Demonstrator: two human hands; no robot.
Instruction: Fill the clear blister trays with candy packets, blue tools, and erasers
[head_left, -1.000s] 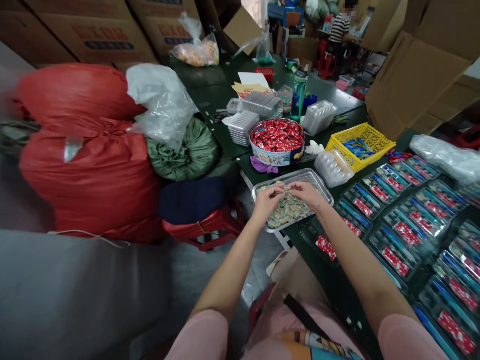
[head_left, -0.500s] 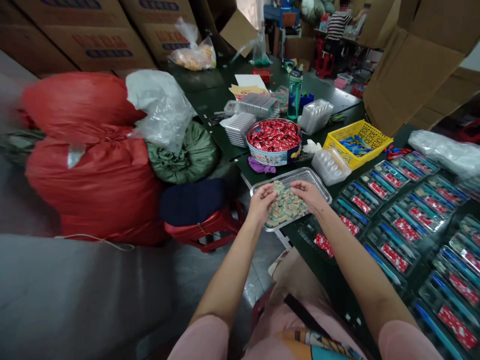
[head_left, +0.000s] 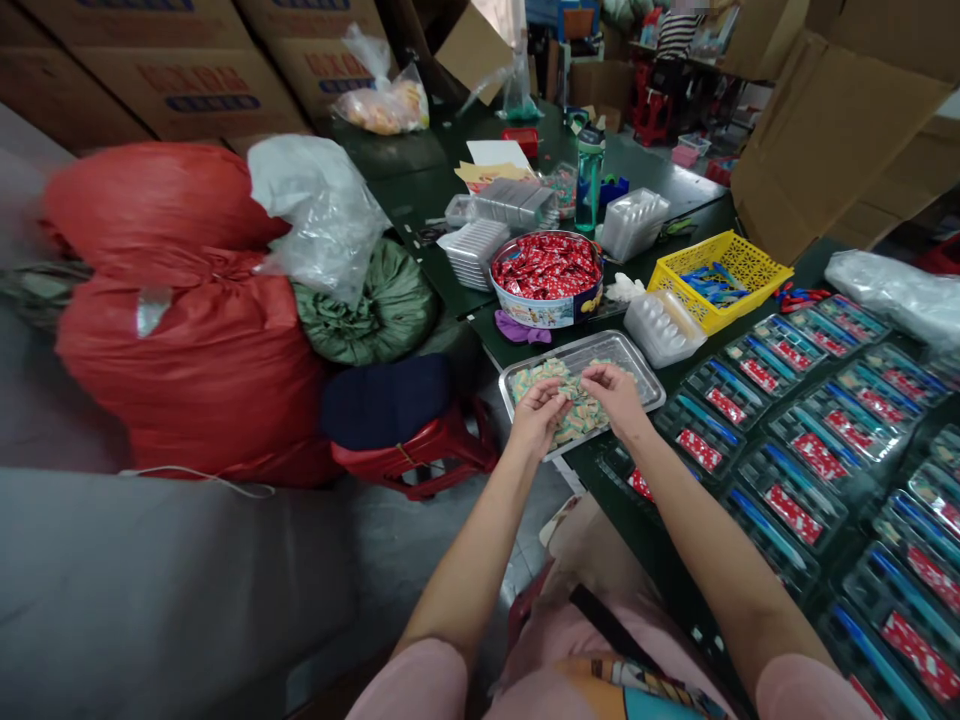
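Observation:
A shallow metal tray (head_left: 637, 372) lies at the near edge of the table, holding a loose layer of small tan-and-green pieces (head_left: 577, 422). Over its left half is my left hand (head_left: 538, 415), thumb and fingers pinched together. My right hand (head_left: 611, 395) hovers above the middle of the tray with its fingertips closed in a similar pinch. The two sets of fingertips are close to each other. Whatever is between them is too small to make out. Part of the heap is hidden behind the hands.
Behind the tray stand a round tin (head_left: 547, 312) of red packets, stacked clear plastic trays (head_left: 664, 328) and a yellow basket (head_left: 757, 300) of blue items. Filled blister packs (head_left: 814, 455) cover the right side. A red stool (head_left: 420, 460) and red sacks (head_left: 187, 370) are left.
My left hand has shifted right, closer to my right hand, and its fingers have drawn together. More pieces show at the tray's left side. The right hand has barely moved.

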